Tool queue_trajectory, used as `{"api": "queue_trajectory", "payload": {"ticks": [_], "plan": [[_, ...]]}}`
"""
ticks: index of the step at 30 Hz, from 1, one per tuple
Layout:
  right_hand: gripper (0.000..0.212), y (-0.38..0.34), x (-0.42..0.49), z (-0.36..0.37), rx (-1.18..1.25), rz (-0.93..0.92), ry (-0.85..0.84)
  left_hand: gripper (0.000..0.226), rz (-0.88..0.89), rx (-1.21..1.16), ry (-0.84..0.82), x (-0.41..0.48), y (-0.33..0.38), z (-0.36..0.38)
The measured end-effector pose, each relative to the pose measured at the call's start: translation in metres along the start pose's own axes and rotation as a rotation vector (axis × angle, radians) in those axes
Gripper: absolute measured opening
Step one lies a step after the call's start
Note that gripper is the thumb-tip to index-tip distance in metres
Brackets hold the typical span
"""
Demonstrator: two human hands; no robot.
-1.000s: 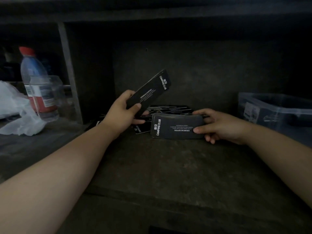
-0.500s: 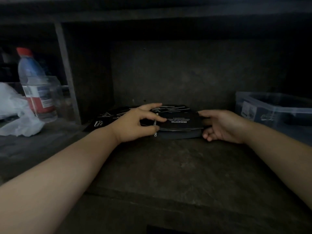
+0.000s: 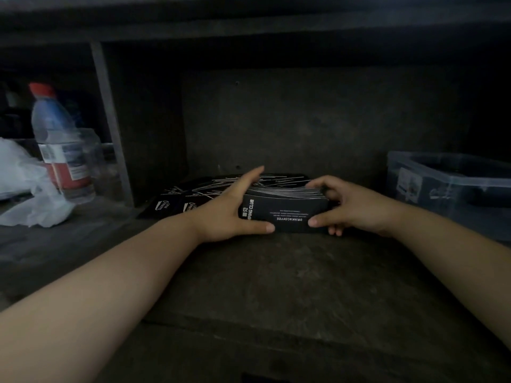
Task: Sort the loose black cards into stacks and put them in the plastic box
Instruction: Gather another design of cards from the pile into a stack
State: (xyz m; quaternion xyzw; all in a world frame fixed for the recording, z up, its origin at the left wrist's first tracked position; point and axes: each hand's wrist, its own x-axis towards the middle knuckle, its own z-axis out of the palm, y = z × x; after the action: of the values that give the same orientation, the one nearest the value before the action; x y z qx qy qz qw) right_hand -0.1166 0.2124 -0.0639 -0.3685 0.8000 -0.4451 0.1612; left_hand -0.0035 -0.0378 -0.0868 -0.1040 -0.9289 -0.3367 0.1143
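card stack (image 3: 287,214) long axis left-right | left hand (image 3: 229,214) clasps left end, right hand (image 3: 351,208) grips right end | plastic box (image 3: 448,189) to the right, nearer right hand

stack of black printed cards (image 3: 287,214) mid dark wooden shelf (image 3: 276,277), between left hand (image 3: 229,211) and right hand (image 3: 356,208) | loose black cards (image 3: 190,196) behind-left of it | clear plastic box (image 3: 448,189) well right | clear plastic bottle (image 3: 59,145) far left, crumpled white plastic bag (image 3: 25,189) before it
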Motion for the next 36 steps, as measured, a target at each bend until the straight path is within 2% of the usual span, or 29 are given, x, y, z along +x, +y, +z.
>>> {"api": "queue_trajectory", "payload": {"ticks": [4,5,8,9,12,15,18,20,22,24,28,33,36], "plan": [[0.066,-0.001,-0.001,-0.003,0.010,0.022,-0.017,0.085,0.056,-0.061,0.167,0.000,0.004,-0.004],[0.065,-0.001,-0.001,-0.003,0.013,0.025,-0.020,0.078,0.080,-0.012,0.153,-0.001,0.003,-0.005],[0.062,0.001,0.001,-0.003,-0.024,0.004,-0.020,0.061,0.119,0.210,-0.028,-0.001,0.001,-0.003],[0.061,0.002,0.002,-0.002,-0.043,-0.008,-0.010,0.057,0.125,0.231,-0.028,0.000,0.001,-0.002],[0.059,0.006,0.004,-0.003,-0.056,-0.052,0.028,0.054,0.161,0.173,0.151,0.000,0.007,-0.005],[0.060,0.009,0.005,-0.006,-0.029,-0.036,0.028,0.046,0.047,0.100,0.263,-0.001,0.003,-0.011],[0.061,0.007,0.002,-0.007,0.010,0.036,0.019,0.032,-0.206,-0.093,0.297,0.000,-0.010,-0.018],[0.061,0.007,0.001,-0.008,0.045,0.057,0.024,0.038,-0.322,0.003,0.208,-0.001,-0.019,-0.023],[0.058,0.006,0.001,-0.009,0.056,0.065,0.033,0.061,-0.412,0.152,0.079,-0.004,-0.024,-0.022],[0.056,0.006,0.001,-0.011,0.051,0.082,0.033,0.073,-0.441,0.200,0.086,-0.003,-0.023,-0.022],[0.054,0.007,0.001,-0.014,0.048,0.088,0.040,0.072,-0.415,0.326,0.172,-0.001,-0.023,-0.023],[0.055,0.010,0.003,-0.015,0.052,0.092,0.046,0.069,-0.394,0.378,0.146,0.003,-0.025,-0.022],[0.055,0.012,0.003,-0.016,0.052,0.091,0.041,0.062,-0.354,0.639,0.112,0.013,-0.019,-0.023]]}}
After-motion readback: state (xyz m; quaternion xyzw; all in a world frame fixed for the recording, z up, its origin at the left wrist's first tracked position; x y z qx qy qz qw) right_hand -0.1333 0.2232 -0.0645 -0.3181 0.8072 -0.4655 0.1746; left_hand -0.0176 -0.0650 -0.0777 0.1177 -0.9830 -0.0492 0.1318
